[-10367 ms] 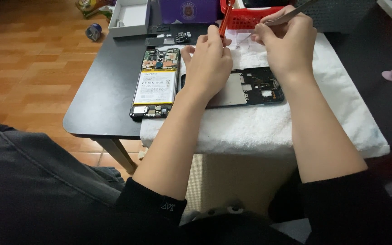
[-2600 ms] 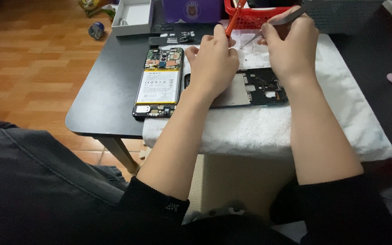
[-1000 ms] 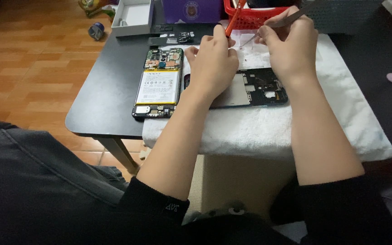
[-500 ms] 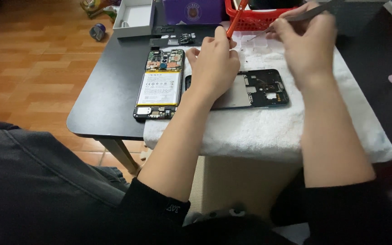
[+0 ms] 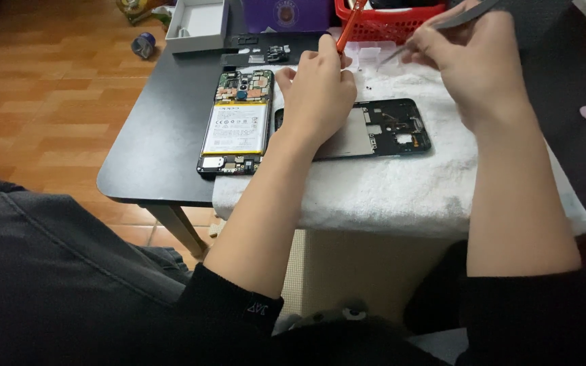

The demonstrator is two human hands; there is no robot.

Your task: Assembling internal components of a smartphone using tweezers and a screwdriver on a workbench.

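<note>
Left hand (image 5: pixel 317 91) grips an orange screwdriver (image 5: pixel 347 27), resting on the black phone frame (image 5: pixel 388 129) mid-towel (image 5: pixel 401 190). Right hand (image 5: pixel 473 64) pinches grey tweezers (image 5: pixel 442 24) near the towel's far edge. Opened phone (image 5: pixel 235 125), white battery and boards exposed, lies at the towel's left edge.

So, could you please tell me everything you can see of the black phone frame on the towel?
The black phone frame lies flat on the white towel, long side across the view. It looks like plastic, with a pale grey plate in its middle and small cutouts toward its right end. The left hand rests over its left part, hiding that end.
</note>
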